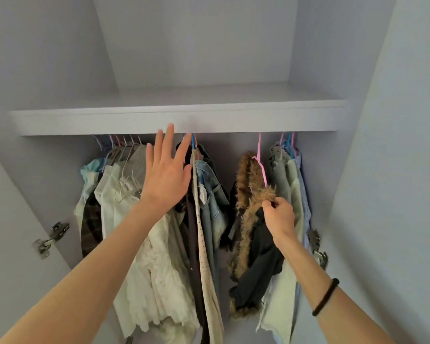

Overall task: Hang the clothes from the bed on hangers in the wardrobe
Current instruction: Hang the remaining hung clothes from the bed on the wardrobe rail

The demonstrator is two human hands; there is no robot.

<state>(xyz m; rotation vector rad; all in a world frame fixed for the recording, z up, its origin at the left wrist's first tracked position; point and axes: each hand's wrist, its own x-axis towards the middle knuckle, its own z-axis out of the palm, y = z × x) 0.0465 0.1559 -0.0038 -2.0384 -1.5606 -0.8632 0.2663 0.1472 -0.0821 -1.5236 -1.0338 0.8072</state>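
A dark jacket with a brown fur trim [257, 247] hangs on a pink hanger [260, 162] in the wardrobe, in a gap between two groups of clothes. My right hand [279, 217] pinches the fur trim near the hanger's lower end. My left hand [168, 172] is raised with straight, spread fingers in front of the hanging clothes, its fingertips near the shelf edge [179, 120]. Behind it hang white garments [139, 244] and a denim piece [212, 194].
Pale green and blue striped clothes [293, 219] hang at the right end against the wardrobe side wall. Several bare wire hangers [124, 175] sit among the left clothes. Door hinges [51, 238] are on both sides. The rail is hidden behind the shelf.
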